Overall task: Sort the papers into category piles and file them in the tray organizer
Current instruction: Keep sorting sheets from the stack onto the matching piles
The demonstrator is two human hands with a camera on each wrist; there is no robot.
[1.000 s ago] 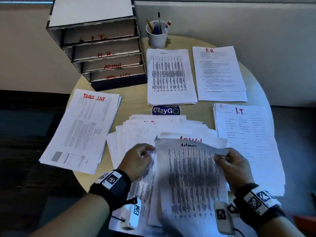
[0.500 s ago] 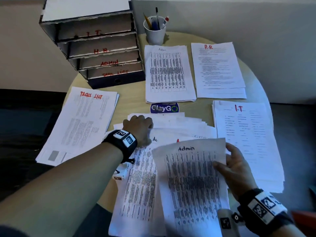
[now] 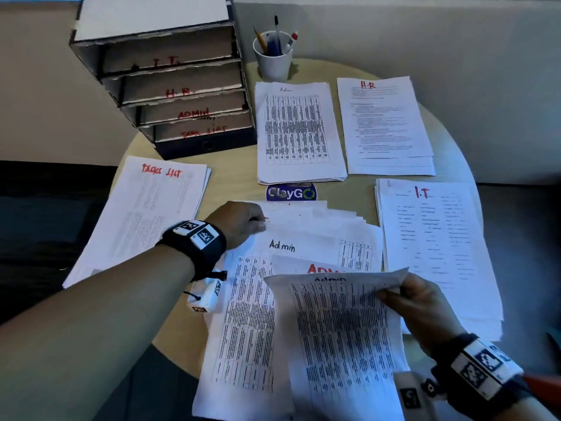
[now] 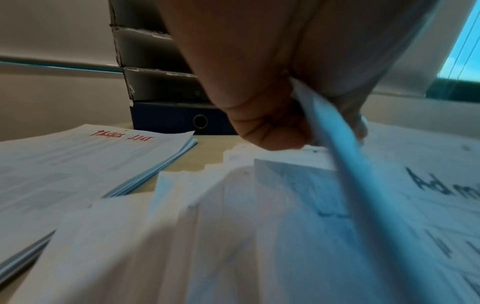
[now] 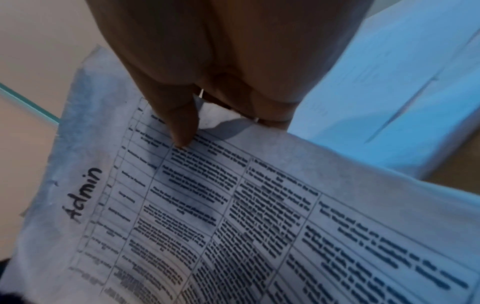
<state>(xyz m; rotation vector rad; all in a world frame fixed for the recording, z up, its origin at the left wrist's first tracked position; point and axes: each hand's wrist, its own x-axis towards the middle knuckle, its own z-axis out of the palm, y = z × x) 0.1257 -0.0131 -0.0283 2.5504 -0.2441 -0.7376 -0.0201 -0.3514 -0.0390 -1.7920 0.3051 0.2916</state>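
At the far left of the table [image 3: 230,174] the tray organizer [image 3: 170,86] shows four labelled slots; what they hold cannot be made out. Right of it, a cup [image 3: 273,60] holds pens. Your left hand [image 3: 239,221] pinches a sheet from the fanned unsorted papers [image 3: 318,226] at the near middle. Your right hand [image 3: 422,308] grips the Admin sheet [image 3: 340,338] by its far right corner, long axis running near to far, heading on the far edge.

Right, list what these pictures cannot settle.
- Head view: the left hand covers the red heading of the sheet it pinches.
- Left wrist view: that sheet is motion-blurred, unreadable.
- Head view: tray organizer slots are dark; contents unknown.
- Right wrist view: table text on the Admin sheet is too blurred.
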